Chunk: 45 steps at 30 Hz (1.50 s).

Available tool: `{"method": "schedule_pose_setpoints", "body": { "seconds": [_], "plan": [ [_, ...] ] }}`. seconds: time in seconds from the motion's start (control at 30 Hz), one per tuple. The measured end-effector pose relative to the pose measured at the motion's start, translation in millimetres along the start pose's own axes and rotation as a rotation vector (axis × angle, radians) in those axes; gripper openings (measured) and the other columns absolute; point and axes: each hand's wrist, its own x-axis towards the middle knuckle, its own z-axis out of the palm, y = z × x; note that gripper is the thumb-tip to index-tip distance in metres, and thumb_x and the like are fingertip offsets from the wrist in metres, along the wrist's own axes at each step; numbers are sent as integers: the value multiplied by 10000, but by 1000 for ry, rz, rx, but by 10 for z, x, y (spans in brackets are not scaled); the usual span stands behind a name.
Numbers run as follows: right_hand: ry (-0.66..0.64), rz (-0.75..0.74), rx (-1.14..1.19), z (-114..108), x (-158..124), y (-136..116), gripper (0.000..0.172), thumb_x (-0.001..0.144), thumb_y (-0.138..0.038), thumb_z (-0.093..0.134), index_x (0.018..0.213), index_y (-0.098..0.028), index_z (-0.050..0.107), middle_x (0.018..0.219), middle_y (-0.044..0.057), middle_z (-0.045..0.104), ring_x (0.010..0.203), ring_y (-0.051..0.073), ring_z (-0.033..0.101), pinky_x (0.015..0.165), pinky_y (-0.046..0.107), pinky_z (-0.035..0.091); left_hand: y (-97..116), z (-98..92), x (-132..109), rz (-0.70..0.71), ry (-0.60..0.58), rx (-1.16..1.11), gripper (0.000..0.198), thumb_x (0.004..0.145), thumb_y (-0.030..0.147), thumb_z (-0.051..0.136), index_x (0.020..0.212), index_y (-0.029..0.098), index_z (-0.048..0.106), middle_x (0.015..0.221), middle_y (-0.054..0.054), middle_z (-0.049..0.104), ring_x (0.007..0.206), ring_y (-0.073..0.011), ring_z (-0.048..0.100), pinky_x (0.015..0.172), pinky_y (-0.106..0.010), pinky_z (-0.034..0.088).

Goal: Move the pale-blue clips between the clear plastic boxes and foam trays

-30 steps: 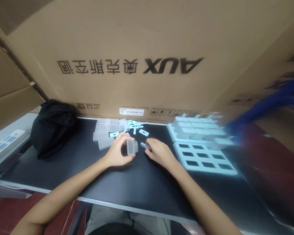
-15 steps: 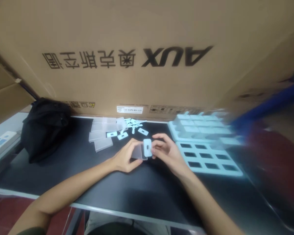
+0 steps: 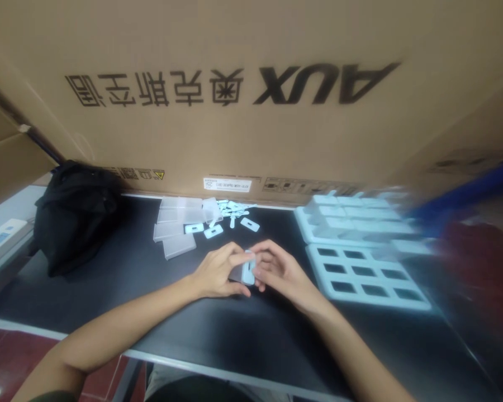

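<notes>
Between my two hands, above the black table, is a translucent plastic case (image 3: 236,273) with a light-blue slotted cap (image 3: 248,270) at its right end. My left hand (image 3: 218,272) is closed round the case, its thumb below and fingers above. With bent fingers my right hand (image 3: 279,273) grips the cap from the right; its fingertips partly hide it. Beyond my hands lie loose slotted caps, among them one cap (image 3: 250,224) and another cap (image 3: 213,231). A pile of small light-blue sticks (image 3: 233,209) is behind them. Translucent cases (image 3: 179,245) overlap to the left.
On the right stands a light-blue tray with rectangular openings (image 3: 364,272); behind it a similar tray holds several blocks (image 3: 356,215). A black bag (image 3: 75,215) sits at the left. A large cardboard box (image 3: 235,134) walls off the table's back edge.
The cap, held apart and facing me before, has turned and now meets the open end of the case. My left fingers have moved over its top. The camera view has shifted slightly.
</notes>
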Motion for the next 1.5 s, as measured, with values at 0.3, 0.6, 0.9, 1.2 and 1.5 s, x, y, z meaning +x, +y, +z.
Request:
{"method": "schedule_pose_setpoints", "body": {
  "seconds": [0.3, 0.6, 0.9, 1.2, 1.5],
  "plan": [
    [-101, 1, -122, -138, 133, -12, 276, 953, -431, 617, 1115, -208, 632, 787, -6, 649, 667, 133, 619, 673, 301, 534, 20, 7, -30, 13, 26, 3, 607, 964, 695, 478, 1369, 247, 547, 1015, -71, 651, 809, -190, 654, 708, -297, 562],
    [119, -226, -1324, -289, 950, 11, 178, 924, -149, 516, 1058, -186, 627, 955, 66, 682, 783, 177, 617, 738, 305, 478, 45, 36, -54, 9, 21, -26, 535, 990, 594, 420, 1339, 204, 525, 964, -79, 673, 788, -205, 669, 693, -309, 561],
    [-196, -351, -1899, -257, 1326, -18, 267, 961, -46, 455, 1004, -138, 702, 1037, 145, 660, 973, 238, 579, 809, 337, 415, 84, 112, -104, 8, -35, -42, 537, 945, 592, 422, 1277, 204, 587, 834, -40, 692, 691, -183, 678, 621, -278, 549],
    [-64, -613, -1632, -340, 1269, -44, 252, 1014, -159, 428, 977, -174, 677, 1022, 121, 635, 892, 213, 570, 745, 328, 459, 88, 36, -51, -75, 106, -228, 492, 919, 537, 493, 1234, 177, 605, 985, -88, 740, 793, -205, 716, 751, -317, 593],
    [206, -728, -700, -243, 506, -531, 34, 975, -257, 628, 957, -244, 653, 934, 46, 675, 871, 187, 654, 753, 329, 546, 143, 40, -41, -281, 166, -724, 572, 948, 654, 523, 1211, 150, 588, 788, -33, 640, 564, -112, 535, 569, -237, 457]
  ]
}}
